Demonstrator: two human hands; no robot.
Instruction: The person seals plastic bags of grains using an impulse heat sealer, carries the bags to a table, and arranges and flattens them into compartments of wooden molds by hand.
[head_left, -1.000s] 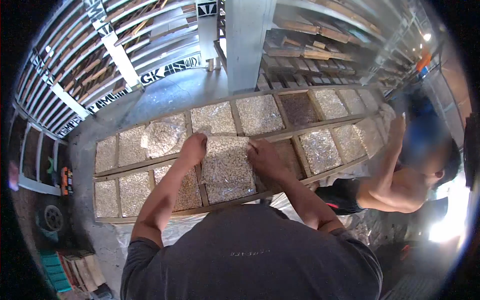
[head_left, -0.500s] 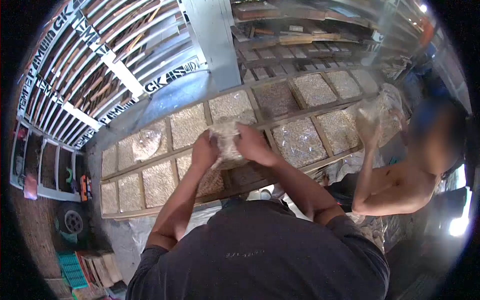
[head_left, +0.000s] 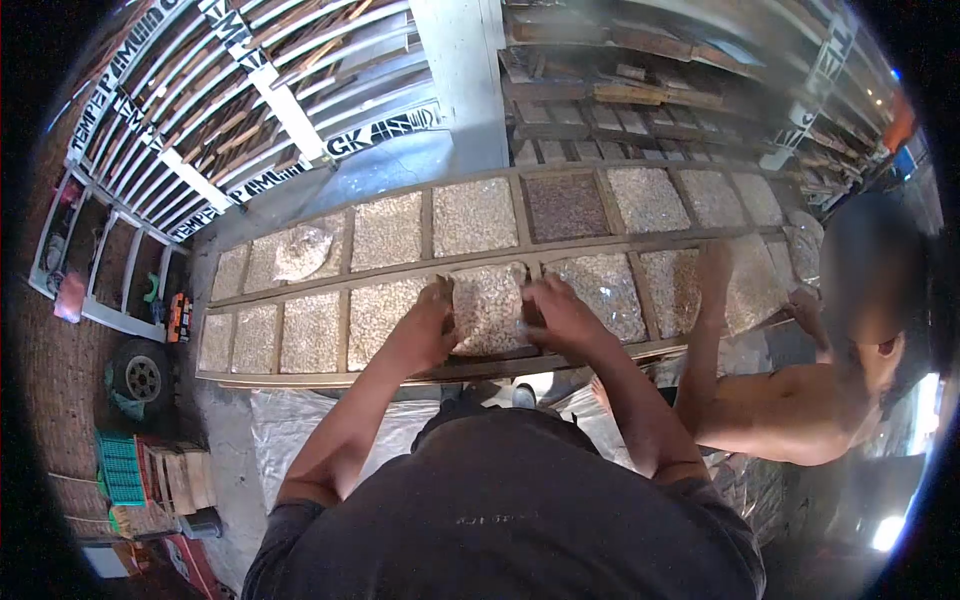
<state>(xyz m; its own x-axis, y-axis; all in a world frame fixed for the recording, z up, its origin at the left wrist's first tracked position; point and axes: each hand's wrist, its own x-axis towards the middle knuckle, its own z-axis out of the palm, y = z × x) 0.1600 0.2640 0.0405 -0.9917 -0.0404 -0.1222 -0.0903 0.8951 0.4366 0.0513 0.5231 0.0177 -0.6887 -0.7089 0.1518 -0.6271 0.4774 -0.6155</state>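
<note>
A clear flat bag of pale beans (head_left: pixel 487 308) lies in a compartment of the near row of the wooden frame (head_left: pixel 436 268). At its left edge is my left hand (head_left: pixel 430 325), its fingers curled against the bag's side. My right hand (head_left: pixel 562 315) has its fingers bent at the right edge, partly over the divider. To the right, another filled bag (head_left: pixel 605 290) sits in its compartment. The neighbouring bag (head_left: pixel 385 312) is on the left, partly behind my left forearm. The fingertips are partly hidden.
Filled bags line the far row, with a loose crumpled bag (head_left: pixel 303 252) on top at left. One far compartment (head_left: pixel 565 207) shows a dark bottom. A person at the right has a hand (head_left: pixel 715 268) by a bag (head_left: pixel 754 285). Racks (head_left: pixel 640 95) stand behind.
The bag between my hands has gone from raised above the frame to lying in a near-row compartment. The other person's raised hand has moved down and left. The view has shifted.
</note>
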